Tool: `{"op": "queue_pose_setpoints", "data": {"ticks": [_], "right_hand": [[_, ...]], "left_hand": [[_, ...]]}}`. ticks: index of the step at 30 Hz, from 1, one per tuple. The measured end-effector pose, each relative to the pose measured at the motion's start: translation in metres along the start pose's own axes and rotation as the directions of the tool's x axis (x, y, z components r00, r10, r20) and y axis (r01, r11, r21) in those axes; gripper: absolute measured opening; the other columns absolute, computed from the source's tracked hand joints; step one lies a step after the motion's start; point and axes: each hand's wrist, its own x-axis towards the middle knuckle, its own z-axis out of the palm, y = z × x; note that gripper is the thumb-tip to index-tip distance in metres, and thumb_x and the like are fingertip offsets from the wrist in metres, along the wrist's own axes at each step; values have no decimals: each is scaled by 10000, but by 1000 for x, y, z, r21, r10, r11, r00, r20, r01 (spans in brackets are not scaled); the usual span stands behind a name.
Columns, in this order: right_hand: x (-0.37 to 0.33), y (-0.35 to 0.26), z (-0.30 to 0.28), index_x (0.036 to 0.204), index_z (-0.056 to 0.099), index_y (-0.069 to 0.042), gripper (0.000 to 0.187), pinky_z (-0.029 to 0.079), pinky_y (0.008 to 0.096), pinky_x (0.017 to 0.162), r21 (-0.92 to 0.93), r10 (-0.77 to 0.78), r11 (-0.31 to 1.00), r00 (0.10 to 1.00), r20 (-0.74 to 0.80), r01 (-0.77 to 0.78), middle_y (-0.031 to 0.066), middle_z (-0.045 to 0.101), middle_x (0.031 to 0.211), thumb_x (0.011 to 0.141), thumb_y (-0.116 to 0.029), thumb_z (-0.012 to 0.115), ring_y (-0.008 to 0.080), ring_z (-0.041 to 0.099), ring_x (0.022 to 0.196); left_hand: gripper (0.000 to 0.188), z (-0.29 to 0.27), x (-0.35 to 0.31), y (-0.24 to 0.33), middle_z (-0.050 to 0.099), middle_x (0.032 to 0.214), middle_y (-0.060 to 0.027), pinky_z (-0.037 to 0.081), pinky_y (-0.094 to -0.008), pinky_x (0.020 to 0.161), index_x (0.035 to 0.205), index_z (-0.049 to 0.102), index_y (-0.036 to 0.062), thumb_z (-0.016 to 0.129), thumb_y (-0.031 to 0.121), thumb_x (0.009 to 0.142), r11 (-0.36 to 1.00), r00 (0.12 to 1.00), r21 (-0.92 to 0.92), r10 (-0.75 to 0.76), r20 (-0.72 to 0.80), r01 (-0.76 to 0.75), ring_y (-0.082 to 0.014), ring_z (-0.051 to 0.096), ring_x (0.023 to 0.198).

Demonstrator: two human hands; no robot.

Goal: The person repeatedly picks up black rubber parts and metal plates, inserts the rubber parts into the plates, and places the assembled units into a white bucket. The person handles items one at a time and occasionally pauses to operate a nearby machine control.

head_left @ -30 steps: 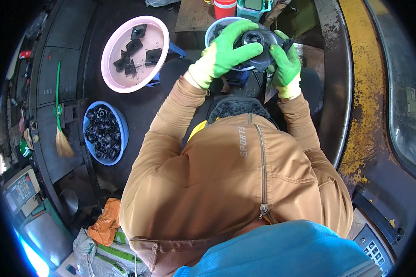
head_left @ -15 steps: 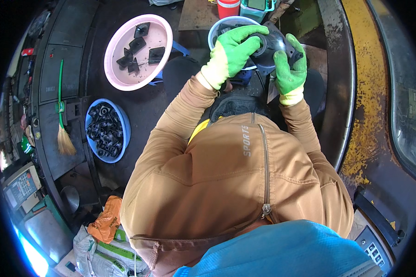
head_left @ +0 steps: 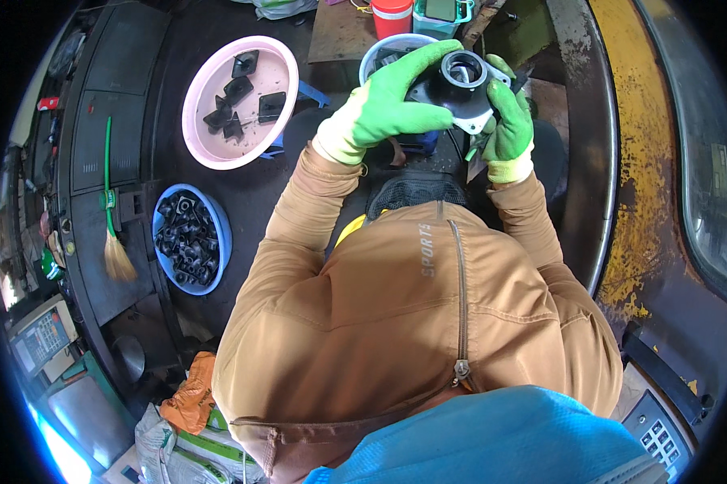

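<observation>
Both of my hands, in green-palmed gloves with pale yellow cuffs, hold a black moulded flange part (head_left: pixel 450 100) in front of me. A round collar with an open hole stands up from its middle, and light glints off the flange corners. My left hand (head_left: pixel 387 98) grips the left side, thumb below and fingers above. On the right side, my right hand (head_left: pixel 510 125) has its fingers curled round the edge. Partly covered by the hands, a pale blue basin (head_left: pixel 366 68) with dark pieces in it stands just beyond them.
To the left, a pink basin (head_left: pixel 192 121) holds several black pieces, beside a blue stool (head_left: pixel 313 95). A blue basin (head_left: pixel 220 234) nearer me is heaped with black parts. A red bucket (head_left: pixel 392 20) and teal container (head_left: pixel 440 24) stand ahead. A worn yellow machine edge (head_left: pixel 621 161) borders my right.
The flange part has been turned, so its collar hole now faces up toward me. My left hand has shifted left and lower, with its thumb now along the near side.
</observation>
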Motion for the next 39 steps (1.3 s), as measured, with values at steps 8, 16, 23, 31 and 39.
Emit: {"op": "queue_pose_setpoints", "data": {"ticks": [8,16,23,31,39], "right_hand": [[-5,-2,4,1373,424,-41,445,360,170,437,-259,31,966,990,140,6,103,657,1013,956,-149,533,55,469,521],[4,-13,-8,1239,516,-10,328,312,174,416,-426,-108,901,993,-46,78,34,673,866,965,-189,536,25,420,475],[6,-2,4,1166,606,-13,328,337,187,462,-603,-29,798,997,-72,-20,-14,627,811,897,-196,647,28,456,536],[7,6,7,1129,637,-12,301,334,194,434,-539,-17,841,993,-117,-49,-6,629,773,869,-160,673,43,471,491],[7,4,2,1148,617,-18,302,349,198,433,-476,4,879,997,-73,-39,8,637,787,879,-146,666,52,484,490]], "left_hand": [[592,6,8,-35,627,1141,-106,493,-313,905,1246,554,9,804,184,739,989,968,132,-27,-249,61,-175,618,1029],[529,6,7,-70,567,1151,-266,531,-560,778,1245,476,3,376,439,964,544,863,-839,-416,-288,-17,-424,626,885],[468,21,1,-66,597,1139,-218,556,-483,806,1249,491,-16,348,349,993,228,981,-972,-195,16,61,-350,636,977],[443,37,-3,-49,581,1221,-175,541,-418,930,1308,477,7,359,326,1024,938,906,-347,-152,-396,5,-302,616,1090],[516,31,0,-59,624,1195,-75,503,-308,914,1262,537,41,744,180,810,984,944,-181,-50,-326,-10,-166,600,1092]]}}
